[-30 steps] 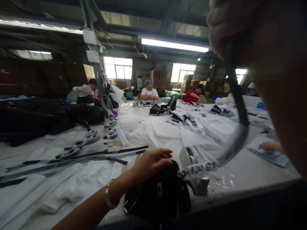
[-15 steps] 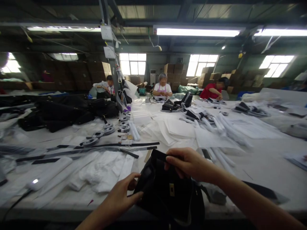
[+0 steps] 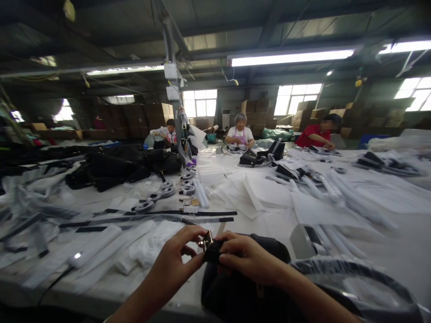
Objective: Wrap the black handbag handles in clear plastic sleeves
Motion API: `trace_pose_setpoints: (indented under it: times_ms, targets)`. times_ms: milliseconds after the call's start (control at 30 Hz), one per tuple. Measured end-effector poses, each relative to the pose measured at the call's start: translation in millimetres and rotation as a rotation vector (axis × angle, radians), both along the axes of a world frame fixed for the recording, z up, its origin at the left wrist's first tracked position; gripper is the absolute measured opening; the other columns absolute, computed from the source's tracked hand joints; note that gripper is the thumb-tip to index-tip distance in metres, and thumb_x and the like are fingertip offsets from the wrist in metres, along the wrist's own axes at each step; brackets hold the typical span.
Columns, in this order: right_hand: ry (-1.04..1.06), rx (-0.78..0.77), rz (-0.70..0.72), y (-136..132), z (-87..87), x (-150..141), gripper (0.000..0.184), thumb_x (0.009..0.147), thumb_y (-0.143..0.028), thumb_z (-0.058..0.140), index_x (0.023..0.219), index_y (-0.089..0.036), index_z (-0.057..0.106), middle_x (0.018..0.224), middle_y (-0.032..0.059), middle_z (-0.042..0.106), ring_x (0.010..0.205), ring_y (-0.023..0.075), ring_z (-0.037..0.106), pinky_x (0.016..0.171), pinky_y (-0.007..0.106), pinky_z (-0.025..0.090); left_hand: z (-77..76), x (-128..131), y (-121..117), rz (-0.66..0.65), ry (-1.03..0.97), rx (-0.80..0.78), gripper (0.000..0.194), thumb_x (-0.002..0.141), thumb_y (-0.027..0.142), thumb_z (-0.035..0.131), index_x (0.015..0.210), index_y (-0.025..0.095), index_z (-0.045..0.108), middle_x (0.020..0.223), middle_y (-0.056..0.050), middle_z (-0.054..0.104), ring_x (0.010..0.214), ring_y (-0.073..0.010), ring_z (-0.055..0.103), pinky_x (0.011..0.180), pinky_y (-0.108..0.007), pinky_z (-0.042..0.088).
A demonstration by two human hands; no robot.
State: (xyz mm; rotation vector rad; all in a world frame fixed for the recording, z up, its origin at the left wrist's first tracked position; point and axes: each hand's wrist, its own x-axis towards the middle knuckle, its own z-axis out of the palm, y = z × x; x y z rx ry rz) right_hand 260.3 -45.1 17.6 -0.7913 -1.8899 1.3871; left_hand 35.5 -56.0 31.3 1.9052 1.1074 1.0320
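Note:
A black handbag (image 3: 242, 296) lies at the table's near edge in front of me, partly hidden under my forearm. My right hand (image 3: 247, 258) is closed around a black strap or tab (image 3: 213, 252) at the bag's top. At the end of that strap sits a shiny gold-coloured metal buckle (image 3: 208, 241). With thumb and fingertips, my left hand (image 3: 180, 264) pinches the buckle from the left side. Whether the strap is part of the bag's flap is hidden by the fingers.
Left of me lie crumpled white wrapping (image 3: 151, 246), black strips (image 3: 198, 214) and a dark pile of bags (image 3: 114, 166). White sheets (image 3: 249, 193) cover the middle. On the right are a plastic-wrapped strap (image 3: 353, 269) and a light grey object (image 3: 305, 244). Several co-workers sit across the table.
Both hands have come together over the bag; the left has left its side and grips the buckle. The bag's top has turned, hiding its front clasp. The view has shifted left and up.

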Motion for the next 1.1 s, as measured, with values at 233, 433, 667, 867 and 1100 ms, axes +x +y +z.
trace_pose_setpoints:
  times_ms: [233, 433, 667, 867, 1100]
  targets:
    - [0.033, -0.147, -0.213, -7, -0.2, 18, 0.034, 0.089, -0.047, 0.058, 0.087, -0.016, 0.071, 0.086, 0.0015, 0.059, 0.051, 0.0049, 0.049, 0.042, 0.016, 0.038, -4.7, 11, 14, -0.039, -0.18, -0.07, 0.03, 0.081, 0.023, 0.072, 0.111, 0.025, 0.071, 0.117, -0.006, 0.067, 0.106, -0.0236, 0.065, 0.086, -0.031, 0.057]
    - [0.001, -0.145, -0.177, -10, 7.5, 25, 0.029, 0.091, -0.042, 0.057, 0.108, -0.019, 0.063, 0.063, -0.0052, 0.054, 0.045, 0.0047, 0.04, 0.041, 0.015, 0.03, -5.5, 28, 18, -0.191, -0.276, -0.138, 0.03, 0.08, 0.016, 0.071, 0.109, 0.024, 0.074, 0.121, -0.006, 0.065, 0.102, -0.0229, 0.065, 0.085, -0.03, 0.056]
    - [-0.095, 0.313, -0.451, -18, 30.6, 16, 0.028, 0.095, -0.043, 0.048, 0.116, -0.024, 0.047, 0.069, -0.0042, 0.059, 0.057, 0.0125, 0.054, 0.056, 0.024, 0.041, 10.5, 56, 14, -0.236, -0.144, 0.019, 0.015, 0.081, 0.014, 0.07, 0.093, 0.02, 0.077, 0.091, -0.004, 0.072, 0.085, -0.019, 0.065, 0.077, -0.027, 0.053]
    - [-0.556, 0.728, -0.692, -23, 37.5, 12, 0.025, 0.091, -0.032, 0.055, 0.113, -0.025, 0.066, 0.105, 0.0096, 0.067, 0.094, 0.0269, 0.064, 0.081, 0.039, 0.049, 1.5, 76, 19, -0.254, -0.175, 0.055, 0.016, 0.081, 0.014, 0.067, 0.097, 0.018, 0.069, 0.097, -0.005, 0.07, 0.092, -0.0209, 0.064, 0.084, -0.03, 0.051]
    - [0.16, 0.448, -0.68, -17, 73.0, 26, 0.041, 0.101, -0.045, 0.037, 0.1, -0.024, 0.073, 0.109, 0.0056, 0.073, 0.114, 0.0238, 0.062, 0.107, 0.045, 0.039, -7.6, 94, 24, -0.401, -0.207, -0.086, 0.034, 0.083, 0.021, 0.068, 0.116, 0.02, 0.066, 0.109, -0.006, 0.072, 0.101, -0.024, 0.065, 0.092, -0.033, 0.049]
